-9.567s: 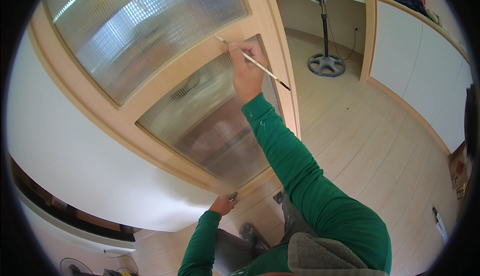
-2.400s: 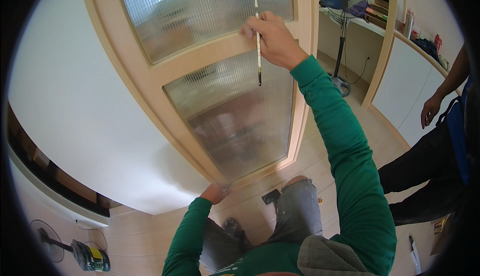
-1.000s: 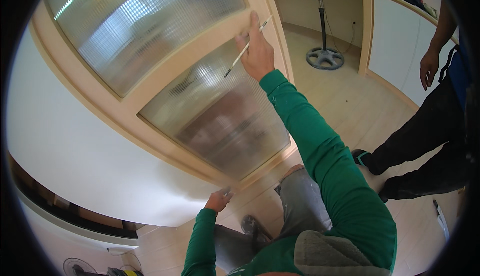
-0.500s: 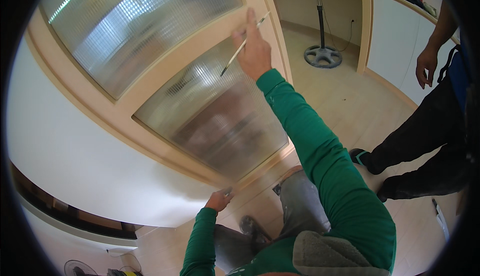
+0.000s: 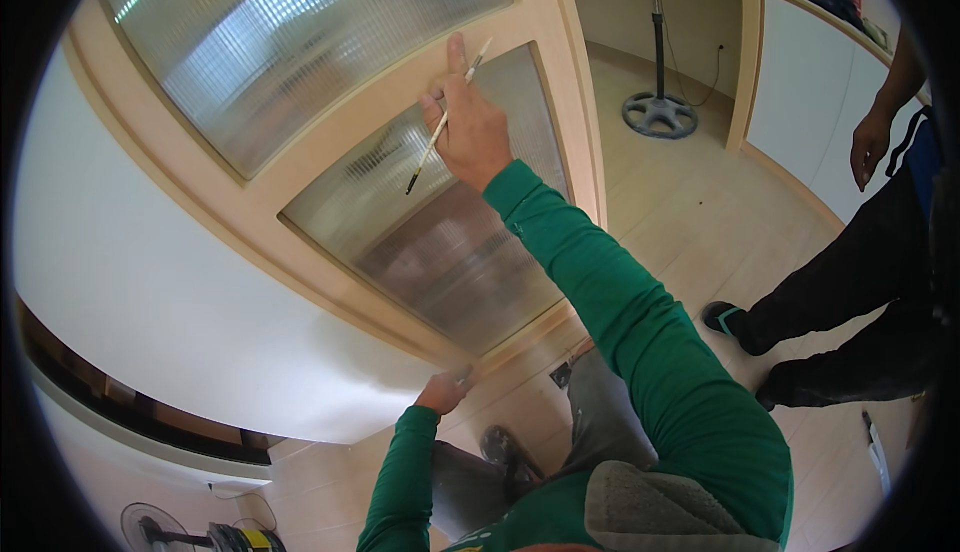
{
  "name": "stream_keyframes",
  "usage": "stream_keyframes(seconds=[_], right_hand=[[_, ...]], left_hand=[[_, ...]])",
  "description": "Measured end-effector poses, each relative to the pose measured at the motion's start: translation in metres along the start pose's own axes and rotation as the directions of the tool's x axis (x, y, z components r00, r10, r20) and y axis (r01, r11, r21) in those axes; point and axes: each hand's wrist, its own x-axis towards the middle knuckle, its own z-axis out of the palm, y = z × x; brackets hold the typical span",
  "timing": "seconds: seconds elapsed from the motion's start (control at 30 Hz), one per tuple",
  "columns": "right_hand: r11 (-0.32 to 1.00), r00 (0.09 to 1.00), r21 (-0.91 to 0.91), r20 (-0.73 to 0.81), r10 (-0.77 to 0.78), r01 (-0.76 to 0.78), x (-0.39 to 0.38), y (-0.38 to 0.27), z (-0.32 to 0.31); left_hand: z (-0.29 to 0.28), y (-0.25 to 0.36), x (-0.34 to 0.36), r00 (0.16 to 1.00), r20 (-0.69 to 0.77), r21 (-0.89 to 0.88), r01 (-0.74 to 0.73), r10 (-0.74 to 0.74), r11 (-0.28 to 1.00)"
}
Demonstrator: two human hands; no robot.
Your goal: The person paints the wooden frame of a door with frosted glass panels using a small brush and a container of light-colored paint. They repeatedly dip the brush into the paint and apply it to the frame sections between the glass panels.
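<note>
A thin paintbrush [image 5: 427, 157] with a pale handle and dark tip sits in the curled fingers of my right hand [image 5: 474, 132]. The tip points down and to the left, over ribbed glass. My stretched index finger lies on the light wooden crossbar of the door [image 5: 350, 130], between its upper and lower panes. Low by the door's bottom corner is my left hand [image 5: 443, 392], its fingers closed. Something small and greyish seems to be at those fingers, too unclear to name.
A white curved panel [image 5: 200, 302] adjoins the door on the left. Another person [image 5: 850, 292] stands at the right, near a knife-like tool [image 5: 876, 452] on the floor. A stand fan [image 5: 660, 112] is at the back, beside white cabinets [image 5: 800, 82]. Another fan [image 5: 150, 527] shows lower left.
My right hand has moved left and slightly down along the crossbar, and the brush now stands steeper. My left hand has barely moved, while the view has shifted a little.
</note>
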Motion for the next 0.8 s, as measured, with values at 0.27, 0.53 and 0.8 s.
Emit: stream_keyframes(seconds=[0.27, 0.53, 0.8], right_hand=[[0.997, 0.998, 0.074, 0.062, 0.032, -0.037, -0.011, -0.022, 0.01], [0.998, 0.998, 0.05, -0.028, -0.048, 0.05, -0.015, -0.014, 0.006], [0.989, 0.988, 0.107, 0.098, -0.116, 0.105, -0.026, -0.044, 0.023]], left_hand=[[0.0, 0.0, 0.002, 1.0, 0.026, 0.011, 0.007, -0.007, 1.0], [0.002, -0.005, -0.004, 1.0, -0.012, -0.094, 0.009, -0.01, 0.996], [-0.003, -0.004, -0.005, 1.0, 0.011, -0.008, -0.007, 0.007, 1.0]])
